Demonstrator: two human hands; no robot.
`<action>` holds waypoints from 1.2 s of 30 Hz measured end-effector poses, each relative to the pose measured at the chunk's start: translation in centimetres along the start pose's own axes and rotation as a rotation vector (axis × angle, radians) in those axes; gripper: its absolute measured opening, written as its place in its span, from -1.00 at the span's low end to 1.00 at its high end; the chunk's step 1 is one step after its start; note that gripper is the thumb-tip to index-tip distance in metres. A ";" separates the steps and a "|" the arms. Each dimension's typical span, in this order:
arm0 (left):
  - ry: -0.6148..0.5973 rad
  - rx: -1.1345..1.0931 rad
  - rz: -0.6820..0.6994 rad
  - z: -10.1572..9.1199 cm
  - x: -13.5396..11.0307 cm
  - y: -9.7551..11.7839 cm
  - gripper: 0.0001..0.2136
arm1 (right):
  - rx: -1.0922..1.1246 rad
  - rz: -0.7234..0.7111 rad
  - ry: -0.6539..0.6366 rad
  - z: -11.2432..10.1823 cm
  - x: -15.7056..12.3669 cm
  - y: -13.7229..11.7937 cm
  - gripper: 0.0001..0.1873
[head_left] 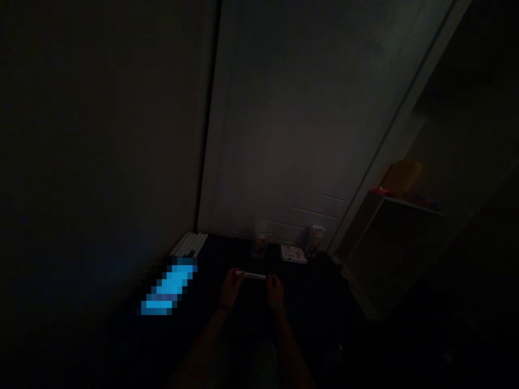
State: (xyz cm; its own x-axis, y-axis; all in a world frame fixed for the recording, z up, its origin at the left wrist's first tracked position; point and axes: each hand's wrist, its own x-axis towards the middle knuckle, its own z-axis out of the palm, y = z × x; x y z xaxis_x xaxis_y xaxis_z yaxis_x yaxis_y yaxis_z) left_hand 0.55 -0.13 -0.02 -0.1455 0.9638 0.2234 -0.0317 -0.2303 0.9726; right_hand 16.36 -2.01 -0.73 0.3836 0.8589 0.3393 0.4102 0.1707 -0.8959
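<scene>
In dim light, a slim white marker (255, 276) lies level in front of me above a dark tabletop. My left hand (232, 286) pinches its left end between thumb and fingers. Close to the other end is my right hand (275, 290), its fingers closed; whether they touch the marker or hold some small part is too dark to tell. Beyond the hands sits a flat pack of white markers (293, 254). Several more white markers (189, 244) lie side by side at the table's far left.
A clear package (260, 246) and an upright carton-like pack (315, 241) stand along the pale wall. At left glows a blue pixelated screen (170, 286). Right of the table is a low cabinet (389, 243) with an orange-brown object (402, 175) on top.
</scene>
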 end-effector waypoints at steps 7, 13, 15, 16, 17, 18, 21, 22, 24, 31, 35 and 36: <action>0.051 0.054 -0.032 0.1 -0.6 1.3 -0.62 | -0.028 -0.031 -0.005 0.0 -0.1 -0.4 -0.65; 0.039 0.135 -0.013 0.1 -0.6 1.2 -0.64 | -0.062 0.000 0.005 -0.2 -0.3 -0.8 -0.70; 0.021 0.142 0.004 0.1 -0.6 1.0 -0.66 | -0.067 0.000 0.017 -0.3 -0.3 -0.9 -0.71; 0.011 0.141 0.011 0.1 -0.5 0.9 -0.66 | -0.069 -0.003 0.028 -0.3 -0.3 -0.9 -0.71; 0.005 0.139 0.016 0.1 -0.5 0.9 -0.66 | -0.071 -0.008 0.038 -0.3 -0.3 -0.9 -0.71; 0.005 0.137 0.018 0.1 -0.5 0.8 -0.65 | -0.071 -0.012 0.039 -0.3 -0.3 -0.9 -0.70; 0.016 0.143 0.013 0.1 -0.5 0.6 -0.65 | -0.075 -0.011 0.020 -0.3 -0.3 -1.0 -0.69; 0.019 0.144 0.014 0.1 -0.5 0.5 -0.65 | -0.083 -0.013 0.015 -0.3 -0.3 -1.0 -0.68; 0.019 0.141 0.013 0.1 -0.4 0.5 -0.65 | -0.109 -0.014 0.019 -0.3 -0.3 -1.1 -0.68; 0.039 0.138 0.023 0.1 -0.3 0.4 -0.66 | -0.119 -0.008 0.026 -0.3 -0.4 -1.2 -0.68; 0.032 0.164 0.012 0.2 -0.4 0.6 -0.67 | -0.091 -0.022 0.025 -0.3 -0.4 -0.9 -0.68; 0.027 0.168 0.011 0.2 -0.4 0.6 -0.67 | -0.096 -0.022 0.026 -0.3 -0.3 -0.8 -0.68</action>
State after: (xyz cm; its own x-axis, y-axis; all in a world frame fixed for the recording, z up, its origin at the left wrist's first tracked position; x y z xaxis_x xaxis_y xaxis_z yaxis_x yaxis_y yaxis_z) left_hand 0.75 -0.66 0.52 -0.1718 0.9568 0.2346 0.1352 -0.2129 0.9677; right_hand 16.13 -2.57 -0.08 0.3946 0.8425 0.3668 0.4959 0.1408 -0.8569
